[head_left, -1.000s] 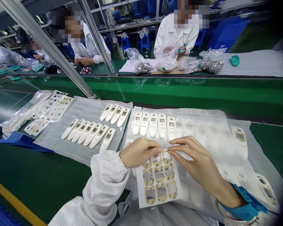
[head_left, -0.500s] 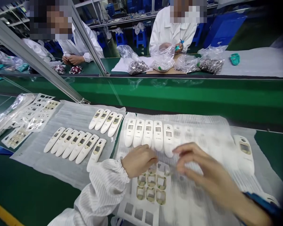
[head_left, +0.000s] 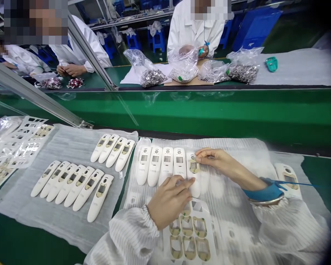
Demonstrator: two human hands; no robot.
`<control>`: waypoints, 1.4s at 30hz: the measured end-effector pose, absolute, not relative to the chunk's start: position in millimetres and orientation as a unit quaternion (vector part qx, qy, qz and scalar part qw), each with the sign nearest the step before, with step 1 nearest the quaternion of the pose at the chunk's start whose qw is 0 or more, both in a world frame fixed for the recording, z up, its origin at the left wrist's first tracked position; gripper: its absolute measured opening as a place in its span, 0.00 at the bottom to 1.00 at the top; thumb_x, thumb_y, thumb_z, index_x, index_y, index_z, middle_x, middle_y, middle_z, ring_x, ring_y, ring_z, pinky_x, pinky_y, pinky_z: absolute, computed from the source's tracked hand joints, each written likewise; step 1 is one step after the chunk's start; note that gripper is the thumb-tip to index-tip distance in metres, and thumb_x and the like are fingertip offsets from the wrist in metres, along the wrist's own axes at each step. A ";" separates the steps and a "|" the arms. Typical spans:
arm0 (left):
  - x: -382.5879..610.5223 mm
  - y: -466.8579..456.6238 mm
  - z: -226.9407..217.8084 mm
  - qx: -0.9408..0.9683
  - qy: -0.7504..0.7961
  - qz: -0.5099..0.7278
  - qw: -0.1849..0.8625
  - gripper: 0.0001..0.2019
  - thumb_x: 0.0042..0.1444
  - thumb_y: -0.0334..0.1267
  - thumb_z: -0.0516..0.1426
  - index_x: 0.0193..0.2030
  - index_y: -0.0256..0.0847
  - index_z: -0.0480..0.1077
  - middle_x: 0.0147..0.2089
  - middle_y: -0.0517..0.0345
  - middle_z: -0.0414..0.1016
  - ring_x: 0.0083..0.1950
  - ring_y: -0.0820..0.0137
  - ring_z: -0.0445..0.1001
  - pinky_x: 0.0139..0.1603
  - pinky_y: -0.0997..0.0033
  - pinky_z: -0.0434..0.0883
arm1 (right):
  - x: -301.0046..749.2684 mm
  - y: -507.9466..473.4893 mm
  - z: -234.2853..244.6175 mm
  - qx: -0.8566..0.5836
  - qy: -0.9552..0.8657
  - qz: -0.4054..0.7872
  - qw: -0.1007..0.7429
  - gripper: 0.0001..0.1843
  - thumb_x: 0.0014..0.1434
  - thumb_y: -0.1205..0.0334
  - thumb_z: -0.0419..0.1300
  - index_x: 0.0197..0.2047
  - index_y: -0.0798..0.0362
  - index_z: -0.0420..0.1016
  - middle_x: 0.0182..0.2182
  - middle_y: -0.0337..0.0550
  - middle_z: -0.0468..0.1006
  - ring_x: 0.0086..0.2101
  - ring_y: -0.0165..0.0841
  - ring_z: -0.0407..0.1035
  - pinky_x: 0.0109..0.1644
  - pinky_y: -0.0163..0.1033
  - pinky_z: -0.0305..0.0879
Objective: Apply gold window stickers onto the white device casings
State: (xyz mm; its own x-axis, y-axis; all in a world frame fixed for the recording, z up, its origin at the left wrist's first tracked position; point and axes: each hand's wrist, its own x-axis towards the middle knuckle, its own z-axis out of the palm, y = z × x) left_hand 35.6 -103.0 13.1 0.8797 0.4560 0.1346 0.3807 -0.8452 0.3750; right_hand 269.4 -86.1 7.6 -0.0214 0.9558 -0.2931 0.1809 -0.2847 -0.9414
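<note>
My right hand pinches at the upper right corner of a yellowish adhesive frame, which lies over the display window of a white thermometer housing. This housing is the rightmost of a row of several. My left hand reaches over its lower part, fingers stretched and slightly bent, index fingertip touching or just above it. Below my left hand lies a white backing sheet bearing several more such frames; my hand and sleeve hide part of it.
On the left mat lie two rows of white housings, with sticker sheets farther left. Another housing sits at the right. Behind a green barrier, co-workers sit near bags of small parts. A metal post slants across the left.
The yellowish frame now lies over the rightmost housing's window, with my right fingers moved up and left to it. My left fingers have stretched out toward that housing. The view has shifted slightly right.
</note>
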 end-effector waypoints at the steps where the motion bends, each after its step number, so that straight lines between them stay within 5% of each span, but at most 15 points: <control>1: 35.7 -102.8 12.6 0.955 0.219 0.106 0.172 0.12 0.64 0.33 0.49 0.35 0.38 0.72 0.62 0.63 0.65 0.54 0.63 0.62 0.50 0.60 0.70 | 269.0 -86.9 6.0 -0.596 -0.475 0.534 0.366 0.18 0.45 0.43 0.67 0.26 0.51 0.79 0.42 0.46 0.75 0.43 0.40 0.69 0.49 0.47 0.64; 42: 47.5 -97.8 15.7 0.955 0.229 0.081 0.170 0.11 0.65 0.33 0.46 0.35 0.36 0.68 0.65 0.54 0.61 0.54 0.61 0.62 0.50 0.58 0.69 | 265.1 -88.7 -11.5 -0.618 -0.501 0.466 0.387 0.14 0.48 0.49 0.64 0.27 0.51 0.78 0.38 0.45 0.74 0.39 0.37 0.70 0.44 0.45 0.67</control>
